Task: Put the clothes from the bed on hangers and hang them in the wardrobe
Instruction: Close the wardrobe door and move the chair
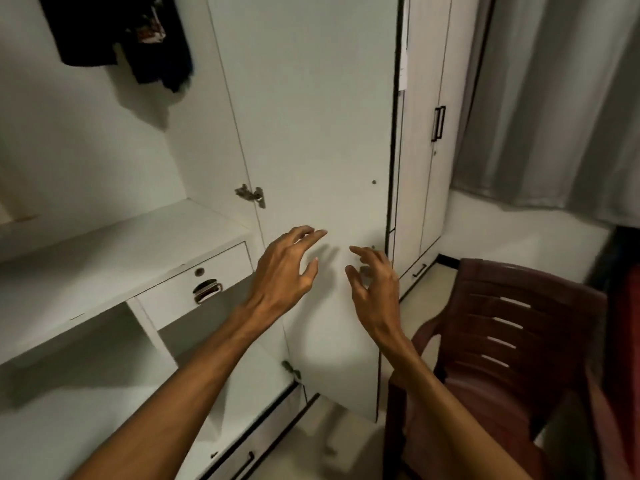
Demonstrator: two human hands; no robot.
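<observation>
The white wardrobe stands open in front of me, its door (311, 133) swung out toward me. Dark clothes (117, 32) hang inside at the top left. My left hand (287, 268) and my right hand (374, 282) are both stretched out in front of the door's inner face, fingers spread and loosely bent, holding nothing. The bed and the hangers are out of view.
Inside the wardrobe is a white shelf (104, 265) with a drawer (197, 285) under it that has a metal handle. A dark red plastic chair (502, 341) stands close at the right. A second, shut wardrobe (429, 150) and grey curtains (554, 98) are behind.
</observation>
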